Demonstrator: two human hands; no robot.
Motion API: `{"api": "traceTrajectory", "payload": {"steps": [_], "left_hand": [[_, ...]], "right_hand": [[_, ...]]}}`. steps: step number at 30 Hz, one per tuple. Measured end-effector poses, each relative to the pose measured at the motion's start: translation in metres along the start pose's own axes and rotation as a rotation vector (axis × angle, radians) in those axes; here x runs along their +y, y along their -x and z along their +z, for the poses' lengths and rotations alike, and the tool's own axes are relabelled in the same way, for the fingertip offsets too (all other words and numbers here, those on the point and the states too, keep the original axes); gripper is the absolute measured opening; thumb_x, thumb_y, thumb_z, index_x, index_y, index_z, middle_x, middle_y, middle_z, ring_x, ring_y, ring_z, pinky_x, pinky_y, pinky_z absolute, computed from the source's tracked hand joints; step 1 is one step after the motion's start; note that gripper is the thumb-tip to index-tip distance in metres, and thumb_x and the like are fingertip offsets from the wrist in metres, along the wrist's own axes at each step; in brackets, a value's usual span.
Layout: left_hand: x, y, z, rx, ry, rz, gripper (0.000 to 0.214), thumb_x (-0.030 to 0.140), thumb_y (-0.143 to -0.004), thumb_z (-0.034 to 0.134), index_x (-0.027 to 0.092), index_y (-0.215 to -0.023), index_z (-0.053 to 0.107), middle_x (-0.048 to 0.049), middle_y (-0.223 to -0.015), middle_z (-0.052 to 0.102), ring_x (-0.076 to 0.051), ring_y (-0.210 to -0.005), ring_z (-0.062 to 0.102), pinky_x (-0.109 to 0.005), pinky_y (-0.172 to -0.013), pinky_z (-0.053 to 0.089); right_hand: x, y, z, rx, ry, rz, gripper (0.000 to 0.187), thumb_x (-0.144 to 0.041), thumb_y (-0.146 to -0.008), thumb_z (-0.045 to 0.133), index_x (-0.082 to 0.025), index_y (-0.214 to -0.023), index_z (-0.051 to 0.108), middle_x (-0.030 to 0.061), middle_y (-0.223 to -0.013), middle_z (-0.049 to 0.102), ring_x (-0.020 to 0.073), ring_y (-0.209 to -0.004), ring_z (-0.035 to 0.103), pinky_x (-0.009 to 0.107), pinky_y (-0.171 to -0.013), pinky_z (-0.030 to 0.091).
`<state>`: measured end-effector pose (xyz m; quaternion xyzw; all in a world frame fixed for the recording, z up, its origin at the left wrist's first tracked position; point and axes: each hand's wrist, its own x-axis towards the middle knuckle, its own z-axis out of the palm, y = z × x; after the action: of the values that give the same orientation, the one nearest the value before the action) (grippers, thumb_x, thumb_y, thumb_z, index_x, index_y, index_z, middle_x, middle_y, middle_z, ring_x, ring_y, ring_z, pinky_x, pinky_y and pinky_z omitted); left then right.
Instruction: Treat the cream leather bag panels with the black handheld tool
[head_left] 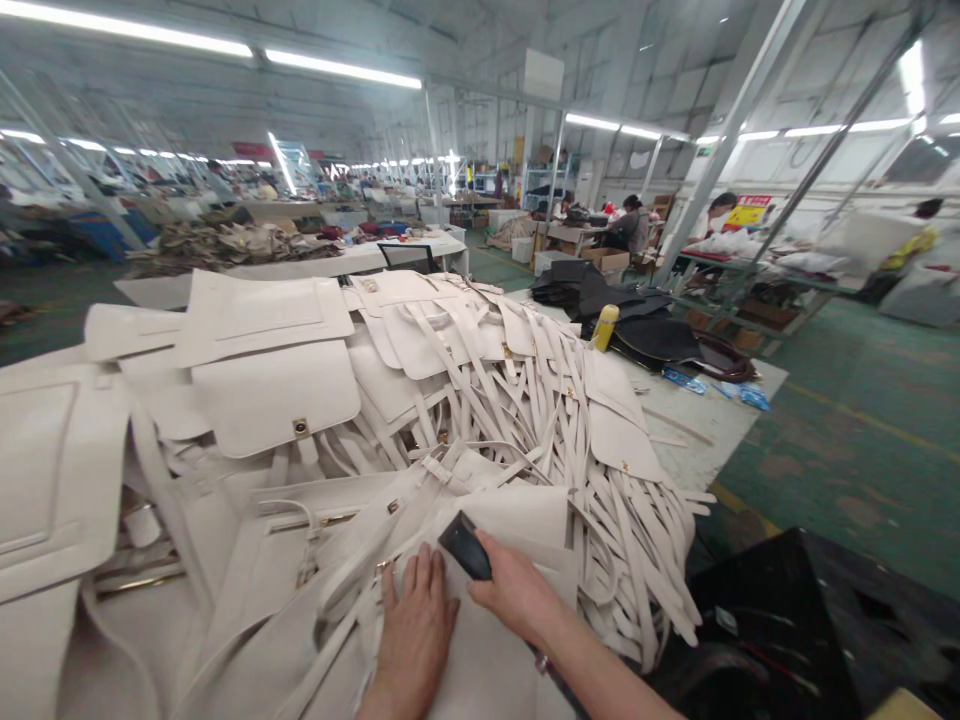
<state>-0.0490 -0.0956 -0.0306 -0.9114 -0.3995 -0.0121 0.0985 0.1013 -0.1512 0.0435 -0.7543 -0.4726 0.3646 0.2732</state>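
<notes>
Left hand [411, 632] lies flat, fingers together, pinning the near cream leather panel [517, 520] to steady it. Right hand [516, 592] pinches a dark scraper tool [465, 546] against it. Strap pile [525, 400] lies beyond.

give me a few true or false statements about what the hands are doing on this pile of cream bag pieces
1. The right hand grips a small dark tool. True.
2. The left hand holds a yellow bottle. False: it lies flat on a cream bag panel; the yellow bottle stands far off on the table.
3. The pile of cream straps spills toward the table's right edge. True.
4. The bag pieces under the hands are black. False: they are cream; black pieces lie farther back.
5. The flap bears a small metal clasp. True.
</notes>
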Motion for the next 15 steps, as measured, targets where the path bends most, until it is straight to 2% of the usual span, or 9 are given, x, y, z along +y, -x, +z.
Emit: {"api": "traceTrajectory", "payload": {"steps": [3,6,9,11,13,15], "left_hand": [[0.004,0.008,0.013,0.032,0.034,0.036,0.043,0.017,-0.079,0.038,0.009,-0.120,0.048,-0.0157,-0.128,0.044,-0.030,-0.118,0.037,-0.053,-0.101,0.017],[0.002,0.010,0.022,0.065,0.097,0.018,0.044,0.015,-0.077,0.038,0.009,-0.119,0.048,-0.0158,-0.129,0.042,-0.030,-0.119,0.036,-0.048,-0.100,0.027],[-0.001,0.008,0.024,0.087,0.198,-0.028,0.044,0.016,-0.074,0.043,0.010,-0.117,0.049,-0.0167,-0.133,0.035,-0.032,-0.122,0.032,-0.047,-0.097,0.032],[-0.003,0.005,0.023,0.090,0.293,-0.058,0.038,0.018,-0.071,0.046,0.011,-0.108,0.053,-0.0171,-0.135,0.031,-0.033,-0.123,0.030,-0.047,-0.097,0.032],[-0.004,0.000,0.020,0.096,0.397,-0.073,0.027,0.020,-0.071,0.048,0.012,-0.095,0.056,-0.0167,-0.136,0.029,-0.032,-0.123,0.030,-0.047,-0.097,0.032],[-0.003,-0.004,0.017,0.113,0.480,-0.084,0.021,0.019,-0.073,0.047,0.013,-0.091,0.055,-0.0165,-0.136,0.026,-0.031,-0.122,0.031,-0.046,-0.096,0.034]], "right_hand": [[-0.019,-0.032,0.005,-0.003,0.047,-0.018,0.056,-0.026,-0.064,0.052,-0.017,-0.119,0.048,0.0121,-0.091,0.064,0.0272,-0.084,0.059,0.036,-0.073,0.043],[-0.027,-0.047,-0.004,0.017,0.053,-0.040,0.051,-0.029,-0.066,0.050,-0.019,-0.116,0.048,0.0097,-0.088,0.064,0.0235,-0.077,0.060,0.032,-0.065,0.044],[-0.018,-0.032,-0.022,-0.007,0.041,-0.060,0.049,-0.031,-0.071,0.046,-0.023,-0.119,0.043,0.0054,-0.085,0.063,0.0158,-0.058,0.058,0.025,-0.052,0.043],[-0.007,-0.013,-0.030,-0.030,0.049,-0.065,0.048,-0.029,-0.071,0.044,-0.024,-0.119,0.043,0.0041,-0.082,0.063,0.0145,-0.052,0.057,0.024,-0.048,0.041],[0.000,-0.001,-0.029,-0.029,0.075,-0.065,0.048,-0.027,-0.068,0.048,-0.022,-0.115,0.046,0.0065,-0.083,0.064,0.0188,-0.061,0.060,0.027,-0.053,0.043],[-0.001,0.000,-0.018,-0.011,0.101,-0.058,0.050,-0.025,-0.064,0.051,-0.018,-0.113,0.049,0.0107,-0.086,0.064,0.0257,-0.074,0.061,0.033,-0.062,0.044]]}}
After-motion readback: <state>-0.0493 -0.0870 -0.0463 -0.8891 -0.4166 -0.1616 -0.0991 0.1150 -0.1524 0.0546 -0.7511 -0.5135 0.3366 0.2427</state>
